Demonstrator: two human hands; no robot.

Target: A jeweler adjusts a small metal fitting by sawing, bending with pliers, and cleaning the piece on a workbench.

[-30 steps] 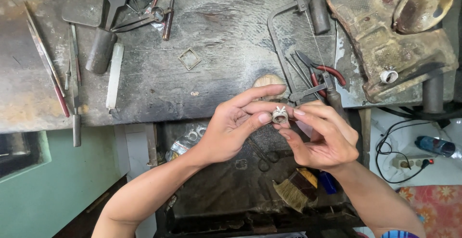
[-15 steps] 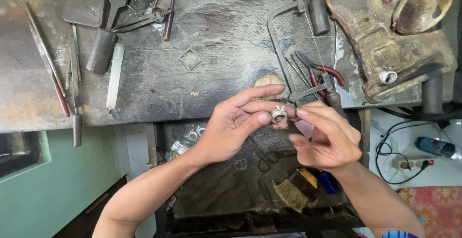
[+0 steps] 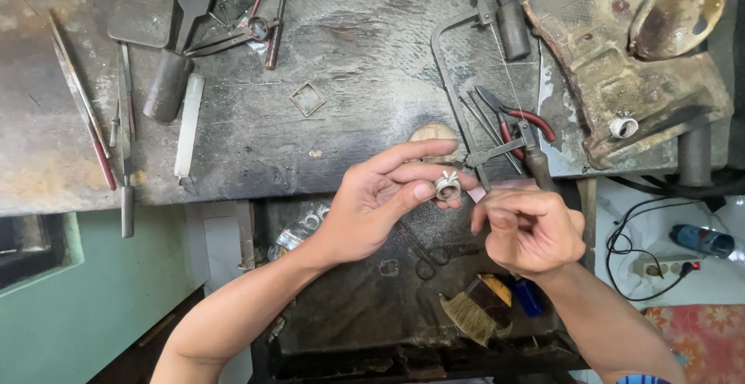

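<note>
My left hand (image 3: pixel 380 201) pinches a small silver ring (image 3: pixel 448 187) with a pronged setting between thumb and fingers, in front of the dark workbench (image 3: pixel 365 81) edge. My right hand (image 3: pixel 528 229) is just right of the ring, a small gap away, with its fingers curled in toward the thumb. Whether it pinches anything tiny I cannot tell. Both hands hover over an open drawer (image 3: pixel 365 306) below the bench.
On the bench lie a jeweller's saw (image 3: pixel 466 66), red-handled pliers (image 3: pixel 516 116), a small square metal frame (image 3: pixel 308 97), files and tweezers (image 3: pixel 124 120) at left, and a worn charred block (image 3: pixel 628 66) at right. The drawer holds a brush (image 3: pixel 473 310) and scissors (image 3: pixel 431 256).
My right hand has drawn back from the ring, down and to the right, and curled its fingers. My left hand keeps holding the ring in the same place.
</note>
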